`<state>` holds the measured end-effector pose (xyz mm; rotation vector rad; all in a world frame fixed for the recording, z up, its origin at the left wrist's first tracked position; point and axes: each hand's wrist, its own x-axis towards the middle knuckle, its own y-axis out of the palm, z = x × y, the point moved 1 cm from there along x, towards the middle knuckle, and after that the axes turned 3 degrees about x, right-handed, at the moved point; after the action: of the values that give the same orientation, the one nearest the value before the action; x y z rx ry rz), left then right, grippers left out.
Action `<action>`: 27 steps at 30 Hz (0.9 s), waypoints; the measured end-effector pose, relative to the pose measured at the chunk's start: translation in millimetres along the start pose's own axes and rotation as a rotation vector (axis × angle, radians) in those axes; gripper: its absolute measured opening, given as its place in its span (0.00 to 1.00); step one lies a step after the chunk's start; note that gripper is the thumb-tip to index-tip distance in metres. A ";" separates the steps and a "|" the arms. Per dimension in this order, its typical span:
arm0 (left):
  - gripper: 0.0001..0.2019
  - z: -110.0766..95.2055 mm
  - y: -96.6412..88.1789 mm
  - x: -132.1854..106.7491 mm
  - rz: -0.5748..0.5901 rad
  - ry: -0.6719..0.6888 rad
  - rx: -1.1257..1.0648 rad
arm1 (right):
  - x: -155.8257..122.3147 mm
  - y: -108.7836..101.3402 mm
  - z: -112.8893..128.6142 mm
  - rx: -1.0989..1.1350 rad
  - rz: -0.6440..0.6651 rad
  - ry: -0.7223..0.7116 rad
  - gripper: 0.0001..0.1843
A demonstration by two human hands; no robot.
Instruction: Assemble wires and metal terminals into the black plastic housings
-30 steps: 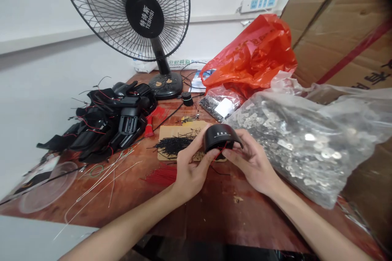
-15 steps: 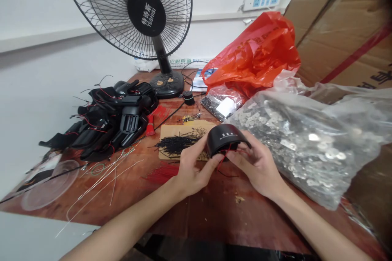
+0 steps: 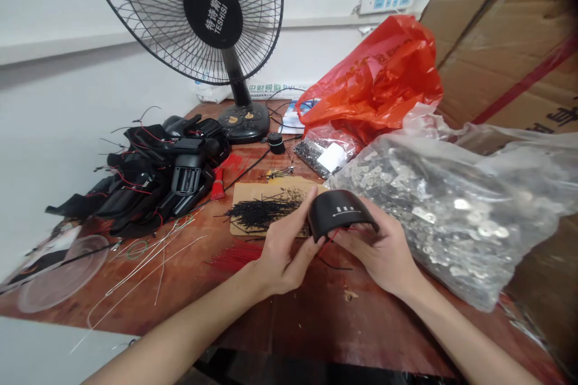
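A curved black plastic housing (image 3: 341,212) with white printed marks on its outer face is held above the table's front part. My left hand (image 3: 286,249) grips its left edge between thumb and fingers. My right hand (image 3: 383,249) is closed around the right side, its thumb reaching under the rim. Thin red wires (image 3: 333,236) hang from beneath the housing; its inside is hidden from me. Just behind my left hand, a bundle of short black wires (image 3: 257,213) lies on a piece of cardboard (image 3: 246,191). Red wires (image 3: 235,254) lie close to my left wrist.
Black plastic housings with wires (image 3: 167,174) are heaped at the left, near a fan (image 3: 212,12). A clear bag of metal pieces (image 3: 442,216) stands close to my right hand. Behind it are a red plastic bag (image 3: 374,78) and a cardboard box (image 3: 506,42). A clear lid (image 3: 63,280) lies left.
The housing has tipped so that more of its printed outer face shows and its underside is less visible. Both hands keep hold of it. The view has shifted slightly.
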<state>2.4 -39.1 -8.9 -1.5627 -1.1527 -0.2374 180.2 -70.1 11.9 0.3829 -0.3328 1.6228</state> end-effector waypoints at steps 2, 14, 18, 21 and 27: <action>0.40 0.0 0.0 -0.5 -0.021 0.016 0.029 | -0.9 -0.6 -0.8 -0.001 0.006 0.000 0.26; 0.43 -1.8 -3.4 3.5 0.019 0.014 0.057 | -1.6 -0.7 -2.4 -0.023 0.027 0.023 0.29; 0.43 -1.8 -4.7 4.2 0.050 0.022 0.032 | -0.3 0.9 -2.0 -0.040 0.018 0.015 0.28; 0.41 -2.1 -5.3 4.3 0.080 0.002 -0.018 | -0.4 0.7 -4.3 -0.009 0.028 0.052 0.27; 0.39 -3.3 -4.0 5.2 0.062 0.005 -0.020 | -3.5 -2.4 -15.1 0.052 0.019 0.096 0.28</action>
<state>3.3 -39.5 -1.6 -1.6119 -1.0990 -0.2115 182.1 -66.5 -3.3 0.3408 -0.2222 1.6649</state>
